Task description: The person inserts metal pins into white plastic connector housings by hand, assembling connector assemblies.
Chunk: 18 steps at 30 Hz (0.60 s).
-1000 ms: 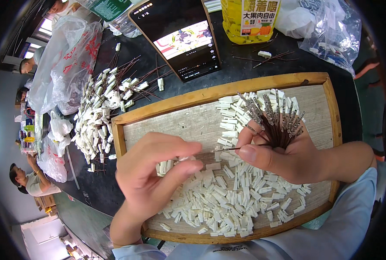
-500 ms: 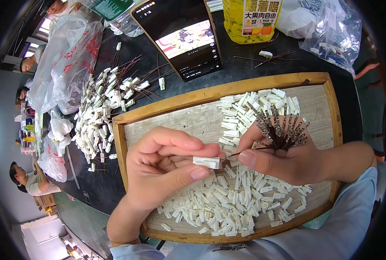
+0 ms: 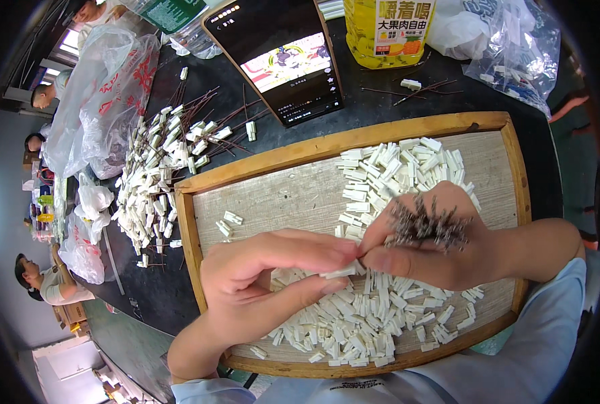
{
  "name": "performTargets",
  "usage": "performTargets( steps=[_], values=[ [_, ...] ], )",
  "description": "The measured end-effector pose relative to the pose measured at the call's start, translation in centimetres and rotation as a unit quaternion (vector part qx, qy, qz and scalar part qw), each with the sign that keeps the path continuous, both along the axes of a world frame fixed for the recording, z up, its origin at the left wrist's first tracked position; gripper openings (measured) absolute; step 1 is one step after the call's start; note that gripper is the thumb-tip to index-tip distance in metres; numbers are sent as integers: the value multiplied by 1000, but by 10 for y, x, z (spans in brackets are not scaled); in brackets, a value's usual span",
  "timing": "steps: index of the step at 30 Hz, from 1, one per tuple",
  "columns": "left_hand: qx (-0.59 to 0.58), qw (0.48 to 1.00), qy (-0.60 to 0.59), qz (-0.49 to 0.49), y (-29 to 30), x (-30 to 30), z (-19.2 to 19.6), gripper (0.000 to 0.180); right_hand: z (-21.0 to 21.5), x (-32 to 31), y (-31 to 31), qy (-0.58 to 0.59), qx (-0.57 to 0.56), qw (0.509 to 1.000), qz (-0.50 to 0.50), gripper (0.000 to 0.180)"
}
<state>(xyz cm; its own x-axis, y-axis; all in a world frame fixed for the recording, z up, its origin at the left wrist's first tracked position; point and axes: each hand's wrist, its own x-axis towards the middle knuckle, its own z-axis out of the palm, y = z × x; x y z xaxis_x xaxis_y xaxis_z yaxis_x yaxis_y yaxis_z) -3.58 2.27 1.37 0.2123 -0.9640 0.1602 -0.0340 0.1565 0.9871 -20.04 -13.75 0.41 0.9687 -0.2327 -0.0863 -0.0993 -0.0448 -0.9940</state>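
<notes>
Left hand (image 3: 246,279), centre of frame: thumb and fingers pinching one white connector housing (image 3: 342,272). Right hand (image 3: 448,264), right of centre: fingers curled around a bundle of dark wires (image 3: 429,225), grey tips blurred; thumb and forefinger tips together beside the housing. Both over wood-framed tray (image 3: 343,141) holding loose white housings (image 3: 360,333). Wired housings (image 3: 155,175) heaped on black table (image 3: 354,97), left of frame.
</notes>
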Motion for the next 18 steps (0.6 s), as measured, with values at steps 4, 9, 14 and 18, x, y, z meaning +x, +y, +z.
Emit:
performTargets(
  steps=[4, 9, 14, 18],
  values=[
    [45, 999, -17, 24, 1, -1, 3, 22, -10, 2, 1, -55, -37, 998, 15, 15],
    [-104, 981, -161, -1, 1, 43, -9, 22, -11, 1, -2, -73, -81, 994, 14, 18],
    [29, 819, -497, 284, 19, 101, 12, 24, -3, 5, 7, -25, 139, 988, -69, 14],
    [211, 861, -450, 113, 24, 88, 17, 25, -7, 4, 9, -59, 150, 982, -101, 13]
  ],
)
